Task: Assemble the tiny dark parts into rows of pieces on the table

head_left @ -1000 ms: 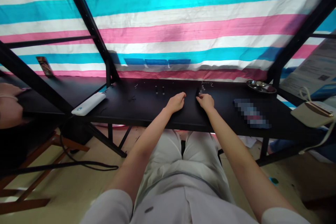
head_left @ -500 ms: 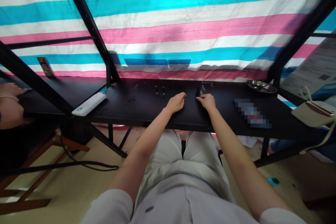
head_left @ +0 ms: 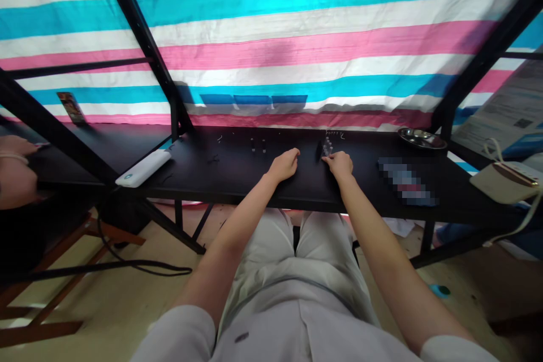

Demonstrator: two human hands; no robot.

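Handling small parts at fingertip scale, the right hand meets the near end of a pale cluster, beside a small dark piece, between the middle and the far edge of the black surface. Its thumb and forefinger stand narrow; whether they pinch a part cannot be told. The left hand rests loosely curled toward the near edge, its contents hidden. Two small pieces lie farther left, toward the far edge. The step appears to be fine handling at the cluster; the next move calls for a light, precise pinch, leaving neighbouring parts undisturbed.
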